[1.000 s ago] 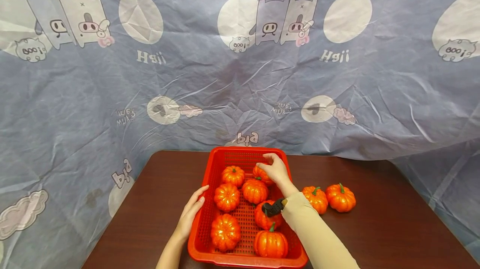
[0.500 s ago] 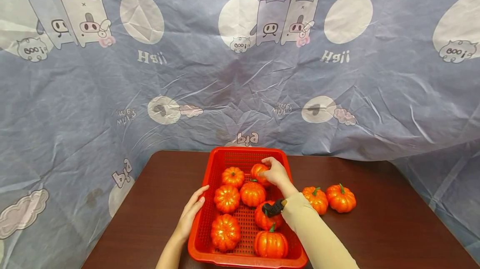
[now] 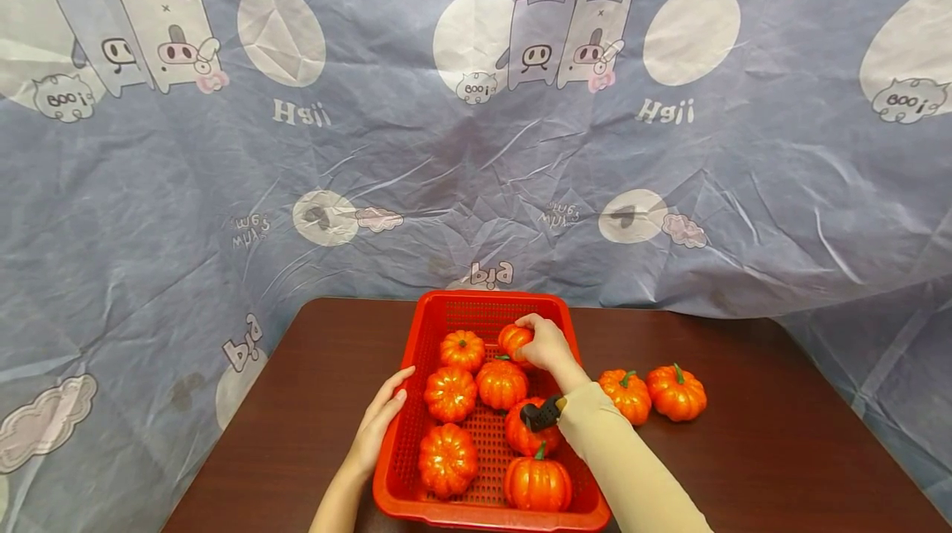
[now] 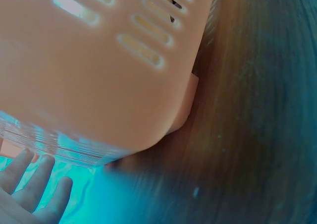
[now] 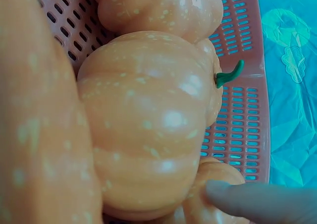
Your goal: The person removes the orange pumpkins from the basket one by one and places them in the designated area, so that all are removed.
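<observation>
A red slotted basket point(image 3: 487, 515) holds several orange toy pumpkins. At its back right corner, my right hand point(image 3: 549, 347) grips a small pumpkin point(image 3: 513, 340) with fingers over the top and thumb on the near side. The right wrist view shows the thumb point(image 5: 262, 200) against this pumpkin point(image 5: 210, 177), with a larger green-stemmed pumpkin point(image 5: 143, 120) in front. My left hand point(image 3: 373, 425), fingers nearly straight, rests along the basket's left side. The left wrist view has its fingers point(image 4: 37, 182) by the basket's outer wall point(image 4: 89, 85).
Two pumpkins, one point(image 3: 625, 397) nearer the basket and another point(image 3: 676, 392) beside it, sit on the dark brown table point(image 3: 781, 442) at right. Behind the table hangs a grey-blue printed cloth point(image 3: 461, 153).
My right hand has come down a little and closed on the back right pumpkin, which has shifted slightly left. The pumpkin before it has turned a bit. My left hand has stayed put.
</observation>
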Demonstrator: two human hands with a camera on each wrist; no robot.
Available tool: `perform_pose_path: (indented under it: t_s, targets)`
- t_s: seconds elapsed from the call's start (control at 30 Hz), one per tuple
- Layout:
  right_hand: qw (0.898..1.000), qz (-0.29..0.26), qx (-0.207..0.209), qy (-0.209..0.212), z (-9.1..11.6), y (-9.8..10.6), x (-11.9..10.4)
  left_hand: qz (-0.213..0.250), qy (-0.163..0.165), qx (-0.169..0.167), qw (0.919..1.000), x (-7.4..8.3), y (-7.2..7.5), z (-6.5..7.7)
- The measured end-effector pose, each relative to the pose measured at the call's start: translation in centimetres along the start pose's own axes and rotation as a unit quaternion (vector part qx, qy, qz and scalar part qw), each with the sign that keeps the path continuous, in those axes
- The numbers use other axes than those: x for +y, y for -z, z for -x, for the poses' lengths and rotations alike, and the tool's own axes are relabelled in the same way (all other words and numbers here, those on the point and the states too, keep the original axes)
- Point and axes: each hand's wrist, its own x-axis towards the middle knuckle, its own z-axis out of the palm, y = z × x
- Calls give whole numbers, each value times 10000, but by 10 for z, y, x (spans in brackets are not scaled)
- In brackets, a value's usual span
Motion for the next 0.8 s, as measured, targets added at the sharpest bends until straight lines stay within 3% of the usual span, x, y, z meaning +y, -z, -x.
perform_pose_path:
  t_s: [0.4,0.6,0.7,0.8]
  targets:
    - [9997,199,13,106,0,1,0,-11,-20,25,10000,-1,0,-1]
    - [9987,268,383,221,5,4,-5,13,-3,8,10000,0,1,-2]
    - [9978,1,634,187,6,7,-8,31,8,-21,10000,0,1,-1]
    - [9944,-781,707,-24,7,10,-11,18,18,-13,10000,0,1,0]
